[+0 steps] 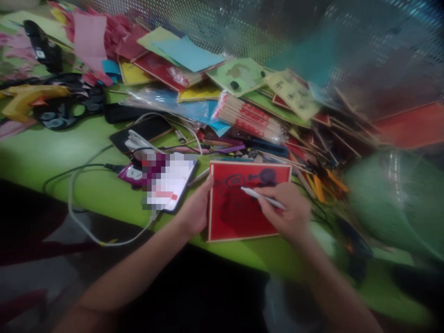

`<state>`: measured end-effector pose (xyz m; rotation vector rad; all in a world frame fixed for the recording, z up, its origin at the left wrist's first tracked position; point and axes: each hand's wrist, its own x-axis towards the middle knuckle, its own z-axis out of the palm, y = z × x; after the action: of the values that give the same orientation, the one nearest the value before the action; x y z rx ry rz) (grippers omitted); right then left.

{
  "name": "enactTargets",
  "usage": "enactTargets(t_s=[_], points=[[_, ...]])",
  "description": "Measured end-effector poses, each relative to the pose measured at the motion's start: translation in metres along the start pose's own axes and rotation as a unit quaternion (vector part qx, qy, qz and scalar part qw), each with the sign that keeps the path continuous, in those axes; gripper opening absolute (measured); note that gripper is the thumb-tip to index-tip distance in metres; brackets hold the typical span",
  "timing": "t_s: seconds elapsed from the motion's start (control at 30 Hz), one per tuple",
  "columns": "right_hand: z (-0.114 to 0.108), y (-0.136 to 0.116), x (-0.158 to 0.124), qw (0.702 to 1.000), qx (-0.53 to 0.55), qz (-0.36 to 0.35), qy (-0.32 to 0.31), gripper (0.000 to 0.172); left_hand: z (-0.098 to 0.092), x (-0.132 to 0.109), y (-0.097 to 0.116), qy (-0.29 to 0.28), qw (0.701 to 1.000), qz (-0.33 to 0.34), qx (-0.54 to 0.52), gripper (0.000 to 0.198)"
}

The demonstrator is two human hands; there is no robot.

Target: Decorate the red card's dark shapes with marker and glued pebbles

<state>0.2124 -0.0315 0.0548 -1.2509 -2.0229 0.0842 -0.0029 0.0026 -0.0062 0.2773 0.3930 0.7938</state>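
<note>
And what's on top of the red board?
The red board's face shows dark marks; the right hand holds a pen over it. The left hand grips its left edge. Any marks behind the right hand are covered.

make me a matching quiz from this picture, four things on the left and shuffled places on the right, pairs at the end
Column one:
1. slim white pen
2. flat red panel with pale edging
3. yellow plastic gun-shaped tool
4. large rounded pale-green object

Column two:
A. far left of the view
B. held along its left edge by the left hand
C. far right of the view
D. in the right hand

Pairs: 1-D, 2-B, 3-A, 4-C
</note>
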Motion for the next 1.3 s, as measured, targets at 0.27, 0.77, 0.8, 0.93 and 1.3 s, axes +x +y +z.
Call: enactTargets(t_s=[0.27,0.77,0.8,0.93,1.3], points=[[0.004,-0.002,-0.001,1.0,-0.004,-0.007,-0.006,0.017,-0.003,0.002,-0.002,-0.014,1.0,-0.015,0.003,0.051],[0.009,-0.006,-0.003,1.0,-0.006,-0.007,-0.013,0.018,-0.001,0.0,-0.003,0.012,1.0,-0.008,0.012,0.045],[0.008,-0.005,-0.003,1.0,-0.006,-0.005,-0.013,0.018,-0.001,0.0,-0.003,0.009,1.0,-0.009,0.01,0.045],[0.007,-0.004,-0.004,1.0,-0.007,0.0,-0.012,0.018,0.0,0.001,-0.003,-0.006,1.0,-0.012,0.003,0.047],[0.002,-0.003,-0.001,1.0,-0.008,0.008,-0.002,0.018,0.002,0.002,0.001,-0.002,1.0,-0.007,0.019,0.049]])
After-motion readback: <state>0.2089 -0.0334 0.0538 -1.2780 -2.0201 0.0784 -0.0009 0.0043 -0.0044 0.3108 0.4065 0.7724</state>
